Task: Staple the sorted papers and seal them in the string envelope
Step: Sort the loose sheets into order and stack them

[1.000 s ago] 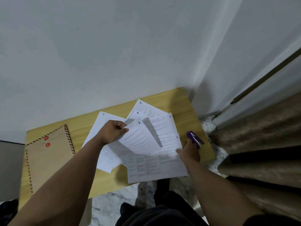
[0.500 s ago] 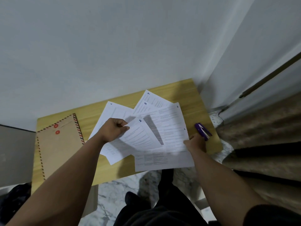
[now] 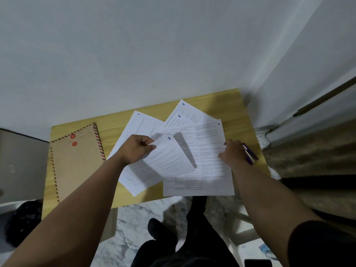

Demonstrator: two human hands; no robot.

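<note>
We see several printed sheets fanned out over the middle and right of the yellow desk [image 3: 238,105], with handwritten numbers in their corners. The left hand [image 3: 134,149] pinches the sheet marked 1 [image 3: 169,160] by its upper left edge, thumb and fingers closed on the paper, lifting it above the others. The right hand [image 3: 232,152] rests flat with fingers spread on the sheet marked 3 [image 3: 208,143], gripping nothing. A purple stapler [image 3: 250,154] lies just beside that hand near the desk's right edge. The brown string envelope [image 3: 75,162] lies flat at the desk's left end, apart from the papers.
</note>
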